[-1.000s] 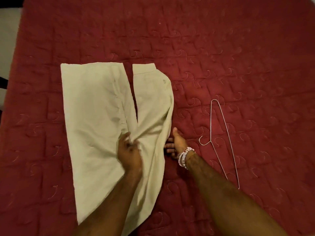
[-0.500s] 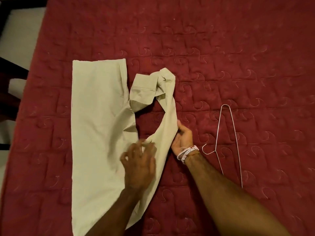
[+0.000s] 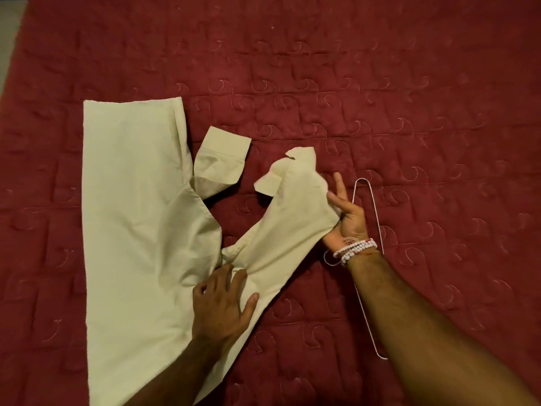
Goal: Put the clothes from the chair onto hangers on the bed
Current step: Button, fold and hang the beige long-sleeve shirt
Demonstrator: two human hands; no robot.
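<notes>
While the left hand (image 3: 222, 306) is pressing flat on the cream shirt (image 3: 131, 215) near the armpit, fingers spread and straight, the right hand (image 3: 348, 218) is drawing one sleeve (image 3: 292, 218) out towards the right. That hand is gripping the sleeve's outer edge against the palm, with two fingers (image 3: 338, 184) sticking out straight past the cloth.

A second ago both sleeves were lying straight and side by side along the folded body. Now they are parting: the held sleeve is slanting away across the red quilted bedspread (image 3: 409, 98), its cuff crumpled at the far end, while the other sleeve (image 3: 219, 162) is lying bent beside the body. The whole shirt is resting on the bed, not yet on anything.

Just beyond the right hand, the wire hanger (image 3: 363, 179) is lying where it was, and the wrist with its beaded bracelets (image 3: 355, 249) is now crossing over it. Judging by this, the person is opening the shirt out so that its shoulders can take the hanger; hanging itself is not yet beginning.
</notes>
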